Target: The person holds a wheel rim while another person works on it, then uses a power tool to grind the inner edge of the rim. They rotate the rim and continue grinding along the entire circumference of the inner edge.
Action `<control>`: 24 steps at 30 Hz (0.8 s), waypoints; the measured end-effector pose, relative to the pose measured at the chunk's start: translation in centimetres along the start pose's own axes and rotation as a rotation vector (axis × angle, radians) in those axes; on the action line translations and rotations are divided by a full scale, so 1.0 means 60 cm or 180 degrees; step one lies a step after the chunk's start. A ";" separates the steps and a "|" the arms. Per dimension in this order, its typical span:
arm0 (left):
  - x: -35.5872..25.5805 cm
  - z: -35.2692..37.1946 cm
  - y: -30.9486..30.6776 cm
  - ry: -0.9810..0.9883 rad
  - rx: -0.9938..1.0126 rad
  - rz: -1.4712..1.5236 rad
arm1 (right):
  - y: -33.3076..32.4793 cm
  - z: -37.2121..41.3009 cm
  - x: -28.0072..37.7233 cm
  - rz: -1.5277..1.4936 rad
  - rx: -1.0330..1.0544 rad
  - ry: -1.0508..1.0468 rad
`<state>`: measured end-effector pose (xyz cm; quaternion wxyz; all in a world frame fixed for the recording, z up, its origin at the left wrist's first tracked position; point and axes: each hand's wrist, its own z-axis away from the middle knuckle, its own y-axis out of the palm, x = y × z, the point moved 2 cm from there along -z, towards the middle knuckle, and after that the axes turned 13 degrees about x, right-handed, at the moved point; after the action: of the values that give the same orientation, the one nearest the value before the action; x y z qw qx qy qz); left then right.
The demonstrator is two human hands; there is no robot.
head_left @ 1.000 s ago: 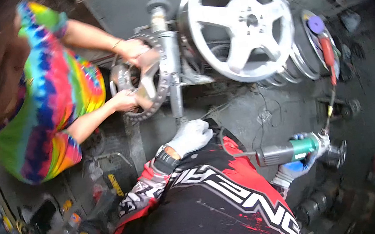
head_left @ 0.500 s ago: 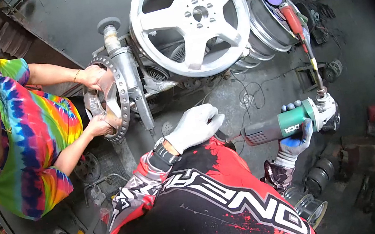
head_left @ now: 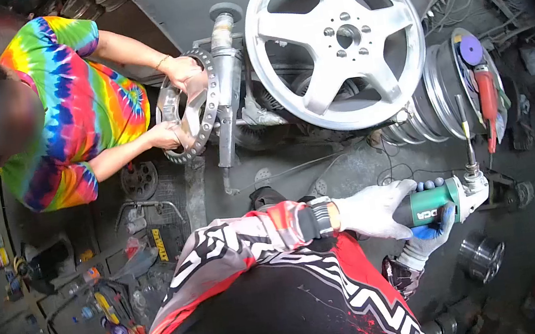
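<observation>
My right hand (head_left: 431, 239), in a white glove with blue on it, grips the green DCA angle grinder (head_left: 431, 205) from below, fingertips showing over its top edge. My left hand (head_left: 373, 212), in a white glove, is wrapped around the grinder's rear end and hides it. A thin straight shaft (head_left: 465, 131) sticks up from the metal gear head, away from my body. Beyond my hands, a silver five-spoke wheel rim (head_left: 324, 31) is mounted on a stand, and the shaft's tip is apart from it.
At left, a co-worker in a tie-dye shirt (head_left: 81, 110) holds a drilled metal wheel part (head_left: 198, 125) beside a steel post (head_left: 225, 105). More rims (head_left: 437, 94) stand at right, with a red tool (head_left: 487, 101) and purple disc (head_left: 471, 50) on them. Cables lie on the floor.
My left hand has moved right, from empty air onto the rear of the grinder. The view has shifted, so the wheel rim and co-worker appear farther right. My right hand keeps its grip.
</observation>
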<state>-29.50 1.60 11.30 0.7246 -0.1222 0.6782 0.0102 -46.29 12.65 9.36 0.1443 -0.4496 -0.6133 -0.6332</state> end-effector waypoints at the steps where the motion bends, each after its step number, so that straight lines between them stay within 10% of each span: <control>1: -0.006 -0.013 -0.004 -0.0034 -0.0014 0.0061 | 0.007 -0.012 0.008 -0.0105 0.0059 0.0109; 12: 0.020 -0.158 0.064 -0.1208 -0.0302 -0.0359 | -0.181 -0.080 0.000 -0.0579 -0.0181 0.0461; 24: -0.010 -0.175 0.057 -0.0894 -0.0074 0.0000 | -0.150 -0.101 0.045 -0.1190 0.0910 0.0139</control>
<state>-40.48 2.99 10.83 0.8109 -0.1279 0.5699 0.0351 -56.78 10.03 6.52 0.1000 -0.2894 -0.7661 -0.5652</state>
